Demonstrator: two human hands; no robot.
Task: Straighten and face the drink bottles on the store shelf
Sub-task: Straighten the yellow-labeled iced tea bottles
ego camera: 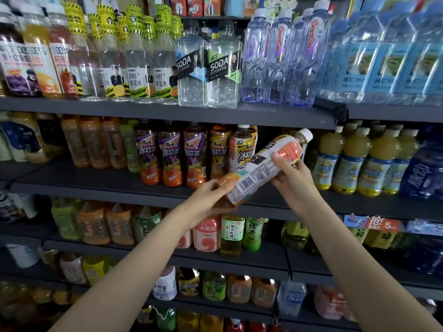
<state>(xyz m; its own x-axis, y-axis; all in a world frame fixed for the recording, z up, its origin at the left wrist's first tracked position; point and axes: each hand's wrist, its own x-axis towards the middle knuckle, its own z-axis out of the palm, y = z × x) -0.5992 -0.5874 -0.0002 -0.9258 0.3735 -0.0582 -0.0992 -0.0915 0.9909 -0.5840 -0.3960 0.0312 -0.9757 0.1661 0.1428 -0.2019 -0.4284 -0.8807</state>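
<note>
Two bare forearms come up from the bottom of the view, with no sleeve showing on either. The left hand point(211, 195) and right hand point(291, 174) wear no gloves, rings, watch or wristband.

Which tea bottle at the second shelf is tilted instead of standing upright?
The white-capped bottle gripped by the left hand and the right hand: it leans, cap up-right and barcode showing, while the iced tea bottles stand upright.

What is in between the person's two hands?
In the head view, a tilted tea bottle with a white cap and barcode label spans the gap, the left hand holding its base and the right hand its middle.
</note>
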